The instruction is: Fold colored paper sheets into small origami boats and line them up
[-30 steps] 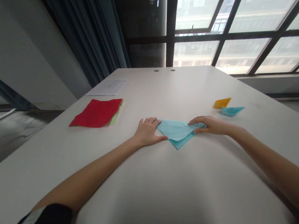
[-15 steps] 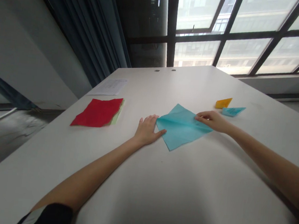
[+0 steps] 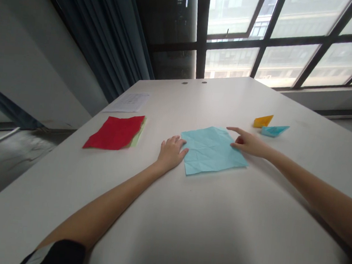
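A light-blue square sheet of paper [image 3: 211,151] lies on the white table between my hands, one side toward me. Crossing crease lines run over its surface. At its left edge, my left hand [image 3: 171,152] rests with fingers spread and fingertips touching the paper. On the opposite side, my right hand [image 3: 246,143] has its index finger stretched past the far right corner. Its thumb is at the paper's right edge, and the other fingers are curled under.
Beyond my right hand stand two small folded paper pieces, one yellow [image 3: 262,121] and one blue [image 3: 275,131]. To the left lies a red sheet [image 3: 115,132] over light-green paper [image 3: 138,134]. A printed white sheet [image 3: 128,102] lies farther back.
The blue paper has turned from a diamond position to sit side-on, and its raised central fold now lies flatter. My right fingers have parted from their pinch; the left hand shifted slightly left.
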The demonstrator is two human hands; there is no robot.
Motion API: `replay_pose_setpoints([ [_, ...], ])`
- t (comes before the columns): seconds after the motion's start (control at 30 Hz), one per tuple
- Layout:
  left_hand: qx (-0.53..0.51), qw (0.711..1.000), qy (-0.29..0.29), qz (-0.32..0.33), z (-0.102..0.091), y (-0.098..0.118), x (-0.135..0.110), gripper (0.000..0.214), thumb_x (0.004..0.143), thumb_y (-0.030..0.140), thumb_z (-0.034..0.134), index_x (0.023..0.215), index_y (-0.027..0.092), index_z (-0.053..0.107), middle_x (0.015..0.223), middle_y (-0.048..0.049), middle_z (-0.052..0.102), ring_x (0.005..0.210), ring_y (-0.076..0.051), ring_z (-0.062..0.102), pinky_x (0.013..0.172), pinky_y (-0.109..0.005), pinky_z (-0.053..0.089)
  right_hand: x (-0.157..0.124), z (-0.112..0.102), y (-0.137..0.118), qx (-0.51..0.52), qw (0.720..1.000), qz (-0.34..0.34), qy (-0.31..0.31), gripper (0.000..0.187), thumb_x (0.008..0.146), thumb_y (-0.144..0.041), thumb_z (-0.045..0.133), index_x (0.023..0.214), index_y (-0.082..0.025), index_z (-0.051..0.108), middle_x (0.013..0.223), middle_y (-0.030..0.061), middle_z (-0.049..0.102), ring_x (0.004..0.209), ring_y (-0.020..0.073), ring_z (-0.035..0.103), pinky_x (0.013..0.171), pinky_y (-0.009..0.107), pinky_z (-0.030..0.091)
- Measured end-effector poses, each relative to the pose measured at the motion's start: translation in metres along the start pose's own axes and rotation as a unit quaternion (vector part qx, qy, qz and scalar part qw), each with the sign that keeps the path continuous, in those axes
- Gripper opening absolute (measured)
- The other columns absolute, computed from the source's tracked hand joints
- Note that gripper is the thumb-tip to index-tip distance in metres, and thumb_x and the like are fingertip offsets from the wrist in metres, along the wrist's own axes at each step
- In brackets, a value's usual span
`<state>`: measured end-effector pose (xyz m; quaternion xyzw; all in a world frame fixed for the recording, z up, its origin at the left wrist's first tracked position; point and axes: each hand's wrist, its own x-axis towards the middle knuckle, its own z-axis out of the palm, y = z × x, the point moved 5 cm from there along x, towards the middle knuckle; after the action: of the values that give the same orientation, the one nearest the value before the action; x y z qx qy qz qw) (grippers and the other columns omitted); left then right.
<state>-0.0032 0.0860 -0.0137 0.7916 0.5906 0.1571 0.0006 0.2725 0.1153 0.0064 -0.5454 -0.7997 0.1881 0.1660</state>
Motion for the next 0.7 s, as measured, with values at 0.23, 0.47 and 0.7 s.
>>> replay_pose_setpoints([
  [0.23,-0.018,1.0,-0.011,0.002,-0.001,0.002,0.0,0.051,0.082,0.056,0.041,0.118,0.023,0.054,0.129,-0.0117,0.047,0.119,-0.029,0.041,0.098,-0.05,0.03,-0.001,0.006,-0.007,-0.103,0.984,-0.144,-0.014,0.034,0.076,-0.046,0.054,0.097,-0.024,0.068,0.098,0.0096,0.061,0.093,0.0254,0.055,0.085,0.04,0.041],
  [0.47,-0.019,0.999,-0.036,-0.003,0.002,-0.003,0.004,0.074,0.07,0.068,0.047,0.124,0.018,0.048,0.131,-0.0144,0.045,0.121,-0.031,0.039,0.099,-0.049,0.029,-0.005,0.005,-0.014,-0.17,0.974,-0.152,-0.012,0.039,0.073,-0.058,0.053,0.084,-0.022,0.065,0.088,0.007,0.067,0.094,0.0269,0.056,0.082,0.039,0.039],
  [0.7,-0.078,0.997,-0.02,-0.012,0.002,-0.007,0.01,0.056,0.07,0.053,0.057,0.116,0.02,0.054,0.123,-0.0097,0.053,0.116,-0.028,0.045,0.098,-0.045,0.033,-0.014,0.012,-0.028,-0.201,0.963,-0.177,0.009,0.043,0.075,-0.062,0.049,0.086,-0.022,0.063,0.078,0.0048,0.065,0.079,0.0211,0.059,0.08,0.036,0.036],
])
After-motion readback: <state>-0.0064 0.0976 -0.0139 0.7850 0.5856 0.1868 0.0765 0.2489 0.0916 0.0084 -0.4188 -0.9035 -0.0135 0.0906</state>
